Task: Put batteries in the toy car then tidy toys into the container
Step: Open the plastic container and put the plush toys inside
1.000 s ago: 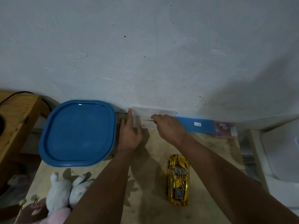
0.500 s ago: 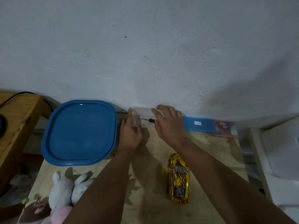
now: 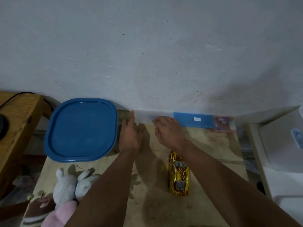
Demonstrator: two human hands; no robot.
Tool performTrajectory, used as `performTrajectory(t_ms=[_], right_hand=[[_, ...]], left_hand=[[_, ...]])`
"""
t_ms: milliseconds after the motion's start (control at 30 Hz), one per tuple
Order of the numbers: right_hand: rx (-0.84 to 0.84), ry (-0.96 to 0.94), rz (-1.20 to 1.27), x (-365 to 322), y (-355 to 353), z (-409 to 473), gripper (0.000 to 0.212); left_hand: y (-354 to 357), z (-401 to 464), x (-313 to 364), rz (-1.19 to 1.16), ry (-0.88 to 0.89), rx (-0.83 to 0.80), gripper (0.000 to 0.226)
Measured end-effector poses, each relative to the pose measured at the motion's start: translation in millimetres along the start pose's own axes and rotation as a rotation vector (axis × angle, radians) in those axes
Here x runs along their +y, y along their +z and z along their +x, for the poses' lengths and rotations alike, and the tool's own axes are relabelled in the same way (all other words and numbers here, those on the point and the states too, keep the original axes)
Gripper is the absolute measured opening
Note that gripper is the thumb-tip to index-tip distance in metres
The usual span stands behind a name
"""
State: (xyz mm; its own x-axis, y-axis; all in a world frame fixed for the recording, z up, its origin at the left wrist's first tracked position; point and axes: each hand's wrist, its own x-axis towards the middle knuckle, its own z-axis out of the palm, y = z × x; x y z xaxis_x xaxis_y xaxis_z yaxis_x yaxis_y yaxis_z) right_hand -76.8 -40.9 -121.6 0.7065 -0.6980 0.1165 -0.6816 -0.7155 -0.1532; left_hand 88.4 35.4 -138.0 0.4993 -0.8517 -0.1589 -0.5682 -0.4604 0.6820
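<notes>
A gold toy car [image 3: 179,176] lies lengthwise on the plywood table [image 3: 213,153], near my right forearm. At the wall stands a low translucent white case [image 3: 146,117], blurred. My left hand [image 3: 129,136] holds its left end, index finger straight up along the side and thumb at the front. My right hand [image 3: 168,131] lies over the case's right part with its fingers bent down, hiding whatever is beneath them. The container with a blue lid [image 3: 82,130] stands to the left of my left hand. Plush toys [image 3: 70,187] lie at the front left.
A flat blue box [image 3: 193,122] and a pinkish packet [image 3: 223,124] lean against the wall at the right. A wooden bench [image 3: 18,122] with a black cable stands left of the table, and a white appliance [image 3: 282,145] on the right.
A thin screwdriver showed at my right fingertips before and is now out of sight. My right fingers have gone from spread over the case to bent down. The left hand kept its place.
</notes>
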Motion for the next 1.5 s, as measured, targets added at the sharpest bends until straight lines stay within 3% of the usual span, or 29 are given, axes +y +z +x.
performTrajectory(t_ms=[133, 233, 367, 433, 533, 667, 800, 933, 1067, 1167, 1300, 1500], right_hand=[[-0.071, 0.034, 0.051, -1, -1, -1, 0.036], [-0.110, 0.074, 0.106, -5, -6, 1, 0.036], [-0.300, 0.148, 0.096, -12, -26, 15, 0.034], [-0.368, 0.208, 0.103, -16, -44, 18, 0.037], [-0.316, 0.250, 0.109, -31, -70, 19, 0.042], [-0.222, 0.090, 0.147, -84, -96, 30, 0.037], [-0.376, -0.155, 0.162, -156, -97, 42, 0.047], [-0.628, -0.294, -0.061, -195, -70, 42, 0.069], [-0.625, -0.275, -0.146, -210, -56, 42, 0.062], [-0.618, -0.320, -0.190, -216, -55, 50, 0.054], [-0.668, -0.388, -0.250, -223, -71, 63, 0.044], [-0.712, -0.460, -0.336, -235, -76, 61, 0.061]], left_hand=[[2, -1, 0, 0.184, 0.026, -0.044, 0.067], [4, -3, 6, 0.293, 0.002, -0.097, 0.071], [-14, -14, 33, 0.295, -0.115, -0.192, 0.076], [-35, -30, 51, 0.283, -0.046, -0.171, 0.070], [-80, -52, 57, 0.261, 0.183, 0.007, 0.043], [-158, -54, 14, 0.233, 0.250, 0.222, 0.026], [-216, -46, -63, 0.282, -0.045, 0.216, 0.040], [-232, -50, -119, 0.095, -0.292, 0.119, 0.040], [-224, -60, -144, -0.273, -0.487, 0.108, 0.039], [-216, -65, -146, -0.584, -0.541, 0.149, 0.038], [-210, -66, -146, -0.786, -0.609, 0.213, 0.037], [-208, -69, -140, -0.937, -0.663, 0.200, 0.035]])
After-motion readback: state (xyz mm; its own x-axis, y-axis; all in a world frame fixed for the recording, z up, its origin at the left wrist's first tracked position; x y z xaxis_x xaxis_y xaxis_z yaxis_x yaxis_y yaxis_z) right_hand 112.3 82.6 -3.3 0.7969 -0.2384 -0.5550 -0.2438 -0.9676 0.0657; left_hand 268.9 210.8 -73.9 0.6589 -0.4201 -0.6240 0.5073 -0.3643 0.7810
